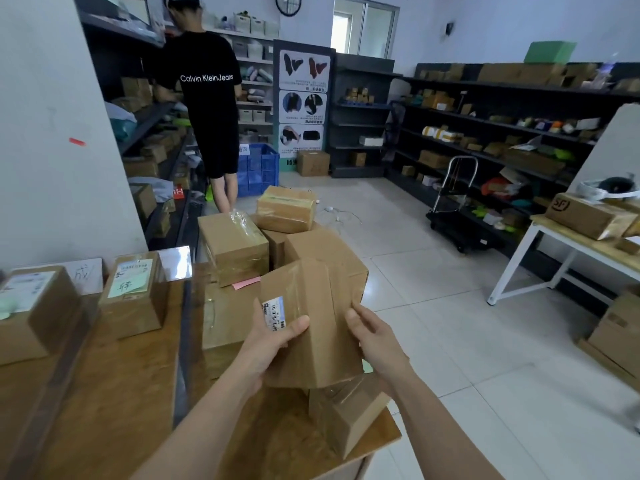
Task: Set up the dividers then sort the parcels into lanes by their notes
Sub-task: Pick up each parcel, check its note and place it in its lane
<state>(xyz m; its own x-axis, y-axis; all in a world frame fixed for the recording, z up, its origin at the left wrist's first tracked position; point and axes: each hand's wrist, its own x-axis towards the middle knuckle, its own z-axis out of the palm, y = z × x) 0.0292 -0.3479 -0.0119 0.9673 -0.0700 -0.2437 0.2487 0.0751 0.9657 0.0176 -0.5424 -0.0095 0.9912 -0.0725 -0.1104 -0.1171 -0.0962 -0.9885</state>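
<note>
Parcel (pixel 320 327) gripped between left hand (pixel 273 336), right hand (pixel 375 336).

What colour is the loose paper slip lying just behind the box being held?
The slip is pink; the head view shows it.

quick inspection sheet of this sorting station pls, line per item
surface: wooden table, crowded with boxes
job's things: held parcel raised over the pile; parcel with green note stands at left
clutter: pink note loose among the pile
hands: left hand and right hand grip the held parcel's sides
cables: white cable on the floor beyond the pile
surroundings: another person at the shelves; trolley; side table at right
</note>
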